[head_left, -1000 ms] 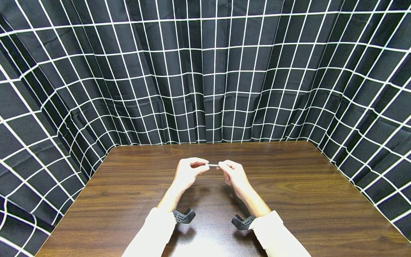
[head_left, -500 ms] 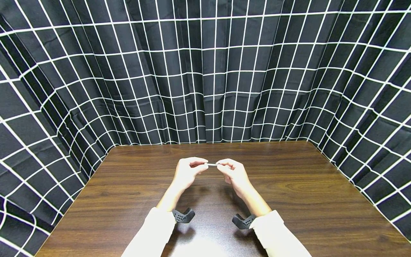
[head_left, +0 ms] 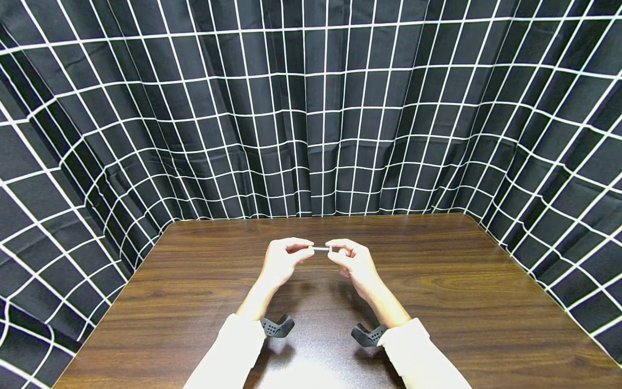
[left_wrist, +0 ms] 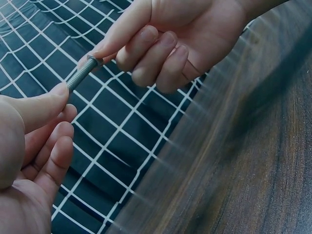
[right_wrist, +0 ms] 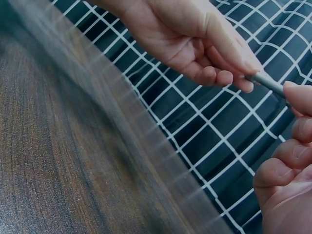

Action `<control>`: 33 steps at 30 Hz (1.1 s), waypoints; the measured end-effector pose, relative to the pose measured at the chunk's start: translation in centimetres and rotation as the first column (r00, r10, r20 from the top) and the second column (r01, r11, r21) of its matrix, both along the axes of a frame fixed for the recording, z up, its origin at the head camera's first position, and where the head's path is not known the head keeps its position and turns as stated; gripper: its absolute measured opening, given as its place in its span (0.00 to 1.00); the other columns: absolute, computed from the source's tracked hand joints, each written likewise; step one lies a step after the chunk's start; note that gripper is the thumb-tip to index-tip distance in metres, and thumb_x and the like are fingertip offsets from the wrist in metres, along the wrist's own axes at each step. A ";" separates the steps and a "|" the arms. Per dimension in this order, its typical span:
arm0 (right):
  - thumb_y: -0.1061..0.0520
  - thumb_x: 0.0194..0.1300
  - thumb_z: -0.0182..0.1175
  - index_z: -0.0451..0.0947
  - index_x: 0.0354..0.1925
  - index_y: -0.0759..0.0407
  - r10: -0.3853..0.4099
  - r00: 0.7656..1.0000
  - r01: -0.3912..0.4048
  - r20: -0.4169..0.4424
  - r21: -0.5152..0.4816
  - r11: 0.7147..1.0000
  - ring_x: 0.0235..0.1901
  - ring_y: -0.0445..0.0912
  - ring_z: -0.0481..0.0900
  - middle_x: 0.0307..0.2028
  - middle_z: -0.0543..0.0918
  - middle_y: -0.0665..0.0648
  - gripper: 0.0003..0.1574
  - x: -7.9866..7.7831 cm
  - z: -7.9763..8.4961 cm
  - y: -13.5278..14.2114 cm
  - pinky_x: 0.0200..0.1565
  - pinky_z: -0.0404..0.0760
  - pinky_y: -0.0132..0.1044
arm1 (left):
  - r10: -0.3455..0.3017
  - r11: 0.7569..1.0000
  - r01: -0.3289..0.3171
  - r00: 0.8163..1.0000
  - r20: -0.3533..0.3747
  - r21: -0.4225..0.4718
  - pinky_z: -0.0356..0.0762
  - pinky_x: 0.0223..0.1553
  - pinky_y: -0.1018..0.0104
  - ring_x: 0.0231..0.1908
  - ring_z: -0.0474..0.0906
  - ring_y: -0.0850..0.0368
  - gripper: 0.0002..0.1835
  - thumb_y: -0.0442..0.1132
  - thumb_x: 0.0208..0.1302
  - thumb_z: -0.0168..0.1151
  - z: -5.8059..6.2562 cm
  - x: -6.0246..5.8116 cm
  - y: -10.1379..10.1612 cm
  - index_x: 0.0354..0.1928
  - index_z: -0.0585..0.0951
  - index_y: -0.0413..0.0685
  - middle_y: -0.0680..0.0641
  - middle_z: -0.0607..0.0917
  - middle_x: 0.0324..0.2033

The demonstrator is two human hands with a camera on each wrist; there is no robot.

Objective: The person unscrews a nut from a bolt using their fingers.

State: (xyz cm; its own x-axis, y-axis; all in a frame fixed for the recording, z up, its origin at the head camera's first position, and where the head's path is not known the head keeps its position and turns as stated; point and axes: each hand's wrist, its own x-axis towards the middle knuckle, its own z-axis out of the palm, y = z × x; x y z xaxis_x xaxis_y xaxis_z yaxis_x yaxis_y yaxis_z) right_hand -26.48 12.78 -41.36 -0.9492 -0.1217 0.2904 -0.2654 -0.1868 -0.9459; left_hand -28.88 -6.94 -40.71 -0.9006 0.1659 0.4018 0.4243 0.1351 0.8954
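Observation:
A small grey threaded bolt (head_left: 321, 248) lies level in the air between both hands, above the table. My left hand (head_left: 281, 260) pinches its left end between thumb and fingers; that end is mostly covered. At the right end sits a wider piece that looks like a nut (left_wrist: 94, 60), held between thumb and forefinger of my right hand (head_left: 356, 265). Screw threads show along the shank in the left wrist view. Curled beneath, the other fingers of the right hand (left_wrist: 170, 44) are off the bolt. The right wrist view shows the left hand (right_wrist: 190, 39) across from it.
Below the hands spreads a dark brown wooden table (head_left: 218, 281). A black curtain (head_left: 320, 124) with white grid lines stands along its back and sides. Each wrist wears a dark grey camera mount, one on the left (head_left: 278, 326) and one on the right (head_left: 367, 335).
The right thumb and forefinger have shifted on the bolt's right end, moving apart so the nut now shows between them. The left hand has stayed nearly still, drifting slightly left.

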 end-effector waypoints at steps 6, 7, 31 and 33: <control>0.71 0.60 0.60 0.74 0.51 0.77 0.005 1.000 -0.005 -0.012 0.002 1.000 0.12 0.37 0.56 0.14 0.65 0.46 0.19 0.0 0.0 0.0 0.17 0.55 0.29 | 0.004 1.000 -0.004 1.000 0.007 -0.002 0.80 0.34 0.68 0.32 0.83 0.57 0.09 0.32 0.54 0.72 0.0 0.0 0.0 0.39 0.87 0.40 0.40 0.88 0.34; 0.72 0.60 0.60 0.74 0.51 0.77 0.006 1.000 -0.006 -0.013 0.000 1.000 0.12 0.37 0.56 0.14 0.65 0.46 0.19 0.0 0.0 0.0 0.17 0.55 0.29 | 0.005 1.000 -0.005 1.000 0.005 -0.003 0.80 0.34 0.68 0.31 0.83 0.58 0.09 0.32 0.54 0.72 0.0 0.0 0.0 0.38 0.87 0.40 0.41 0.88 0.34; 0.61 0.72 0.54 0.78 0.41 0.73 -0.038 0.992 0.025 0.117 0.112 0.993 0.11 0.38 0.55 0.12 0.62 0.50 0.13 -0.1 0.3 0.1 0.16 0.55 0.29 | 0.017 1.000 -0.017 1.000 -0.007 -0.012 0.79 0.31 0.68 0.28 0.82 0.62 0.09 0.32 0.53 0.72 0.1 0.1 0.1 0.38 0.87 0.39 0.47 0.88 0.31; 0.61 0.73 0.53 0.77 0.39 0.76 -0.036 0.993 0.022 0.116 0.119 0.993 0.11 0.38 0.55 0.12 0.62 0.50 0.16 -0.1 0.3 0.1 0.16 0.56 0.29 | 0.016 1.000 -0.016 1.000 -0.005 -0.015 0.80 0.32 0.68 0.29 0.82 0.62 0.09 0.32 0.53 0.72 0.2 0.2 0.1 0.38 0.87 0.39 0.47 0.88 0.31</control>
